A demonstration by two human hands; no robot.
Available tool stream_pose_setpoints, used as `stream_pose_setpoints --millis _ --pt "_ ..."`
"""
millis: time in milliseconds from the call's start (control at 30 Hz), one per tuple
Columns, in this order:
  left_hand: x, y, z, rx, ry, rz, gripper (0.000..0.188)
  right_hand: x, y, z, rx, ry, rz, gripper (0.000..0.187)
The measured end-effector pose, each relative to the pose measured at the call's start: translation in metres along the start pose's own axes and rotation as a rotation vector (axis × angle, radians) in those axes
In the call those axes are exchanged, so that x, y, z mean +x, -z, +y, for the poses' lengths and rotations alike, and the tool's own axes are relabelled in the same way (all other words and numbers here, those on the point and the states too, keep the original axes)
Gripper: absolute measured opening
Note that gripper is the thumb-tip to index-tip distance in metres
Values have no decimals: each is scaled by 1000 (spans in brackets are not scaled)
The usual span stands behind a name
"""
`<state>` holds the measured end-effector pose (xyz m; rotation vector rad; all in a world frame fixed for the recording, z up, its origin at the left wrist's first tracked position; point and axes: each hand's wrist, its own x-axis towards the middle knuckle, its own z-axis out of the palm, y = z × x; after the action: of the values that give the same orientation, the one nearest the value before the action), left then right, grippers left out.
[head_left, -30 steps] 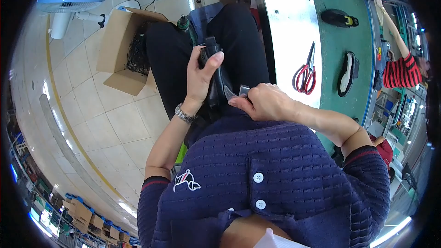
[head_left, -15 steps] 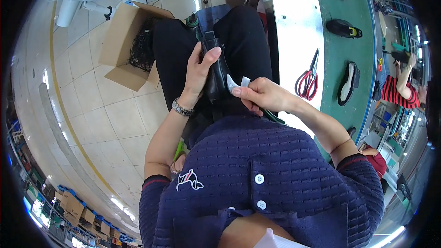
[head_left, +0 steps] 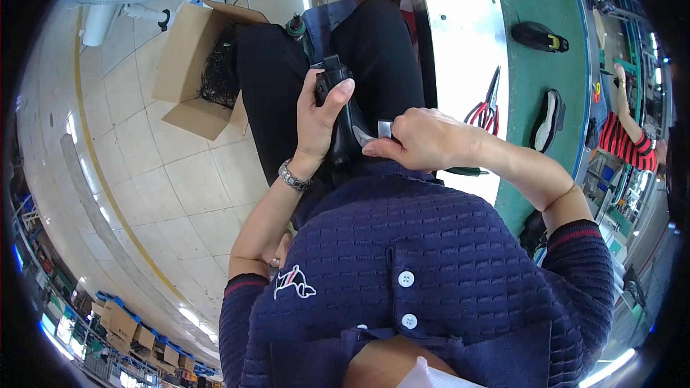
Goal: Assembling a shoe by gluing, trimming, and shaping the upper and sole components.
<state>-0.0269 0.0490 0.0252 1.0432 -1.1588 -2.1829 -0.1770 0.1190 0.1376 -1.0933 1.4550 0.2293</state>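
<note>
Over the lap (head_left: 377, 54), left hand (head_left: 314, 126) clamps the black shoe (head_left: 348, 133) while right hand (head_left: 431, 140), apart from it, grips the metal tool (head_left: 385, 129), now rolled knuckles-up versus half a second ago, so it's likely working the shoe's side.

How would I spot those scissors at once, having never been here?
Find the long white tabletop on the person's right. On it, just beyond the right forearm, lie the scissors, dark blades pointing away from the person and handles partly hidden by that arm. Their red handles set them apart from the dark shoes on the green surface alongside.
</note>
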Motion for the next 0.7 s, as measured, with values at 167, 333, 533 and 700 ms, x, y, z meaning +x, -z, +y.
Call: stream_pose_setpoints --millis 167,333,533,700 --pt "4 3 2 -18 9 13 32 9 -12 6 354 -25 -43 75" --pt "9 4 -2 -24 0 52 32 4 -25 -3 -35 42 310 65" --pt "28 9 -1 -104 85 -24 43 18 -31 22 -235 208 629 56" --pt "32 22 -21 -189 118 -113 41 13 -11 80 210 -129 719 51"
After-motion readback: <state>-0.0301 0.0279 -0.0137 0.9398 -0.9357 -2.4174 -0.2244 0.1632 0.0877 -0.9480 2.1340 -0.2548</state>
